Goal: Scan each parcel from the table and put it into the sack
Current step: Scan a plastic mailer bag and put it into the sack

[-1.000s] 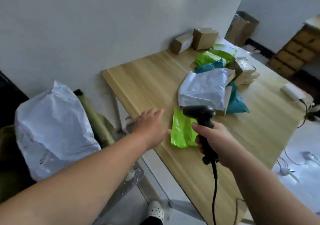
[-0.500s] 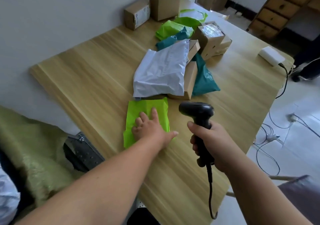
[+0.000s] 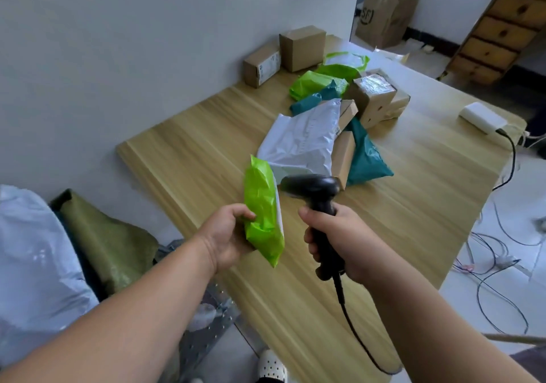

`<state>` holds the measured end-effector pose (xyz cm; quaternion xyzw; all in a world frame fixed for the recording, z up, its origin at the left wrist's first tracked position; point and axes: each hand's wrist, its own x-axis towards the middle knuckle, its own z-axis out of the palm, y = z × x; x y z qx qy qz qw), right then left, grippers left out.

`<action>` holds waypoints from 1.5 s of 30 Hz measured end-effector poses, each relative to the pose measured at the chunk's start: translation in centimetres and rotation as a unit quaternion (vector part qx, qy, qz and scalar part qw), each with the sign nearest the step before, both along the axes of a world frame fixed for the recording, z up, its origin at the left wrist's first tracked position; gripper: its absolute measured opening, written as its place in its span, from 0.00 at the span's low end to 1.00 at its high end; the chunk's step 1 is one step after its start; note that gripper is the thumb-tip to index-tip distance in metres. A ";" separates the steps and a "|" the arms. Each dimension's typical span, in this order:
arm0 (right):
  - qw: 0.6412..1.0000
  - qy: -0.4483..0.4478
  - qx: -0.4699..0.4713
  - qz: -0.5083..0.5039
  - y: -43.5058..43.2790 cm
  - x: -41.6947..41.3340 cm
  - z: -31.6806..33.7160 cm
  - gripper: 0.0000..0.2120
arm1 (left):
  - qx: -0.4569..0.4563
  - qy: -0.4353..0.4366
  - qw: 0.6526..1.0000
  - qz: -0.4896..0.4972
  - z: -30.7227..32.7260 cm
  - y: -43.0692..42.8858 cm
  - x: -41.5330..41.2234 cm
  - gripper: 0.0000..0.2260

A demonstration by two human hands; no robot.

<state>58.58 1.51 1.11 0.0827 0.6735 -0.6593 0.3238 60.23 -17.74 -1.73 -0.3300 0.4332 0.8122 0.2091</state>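
Observation:
My left hand (image 3: 226, 236) grips a lime-green mailer parcel (image 3: 263, 211), held upright on its edge above the near part of the wooden table (image 3: 192, 158). My right hand (image 3: 334, 239) holds a black corded barcode scanner (image 3: 317, 195) by its handle, its head right beside the parcel's white label side. Further back on the table lies a heap of parcels: a white mailer (image 3: 301, 140), a teal mailer (image 3: 367, 158), green mailers (image 3: 313, 83) and taped cardboard boxes (image 3: 373, 94). The olive-green sack (image 3: 103, 241) stands on the floor left of the table, with a white bag (image 3: 32, 264) next to it.
Two cardboard boxes (image 3: 283, 55) stand against the wall at the table's far end. A white power adapter (image 3: 483, 117) with a black cable lies at the right edge. Loose cables (image 3: 499, 261) cover the floor at right. A brown paper bag (image 3: 384, 13) and wooden drawers (image 3: 499, 25) stand behind.
My left hand went from pressing flat on the lime-green parcel to gripping it and lifting it upright off the table, beside the scanner head. The right hand kept hold of the scanner.

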 end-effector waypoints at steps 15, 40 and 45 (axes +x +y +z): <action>0.990 0.062 -0.050 0.119 -9.3 3.8 8.2 0.08 | -0.171 0.090 0.981 0.012 7.8 -8.0 5.3 0.20; 0.981 0.109 -0.037 0.157 -18.5 6.1 19.3 0.12 | -0.312 0.141 0.928 0.150 11.8 -19.9 8.7 0.24; 0.977 0.112 -0.028 0.177 -21.0 7.0 19.7 0.13 | -0.304 0.128 0.930 0.161 11.3 -22.1 10.1 0.25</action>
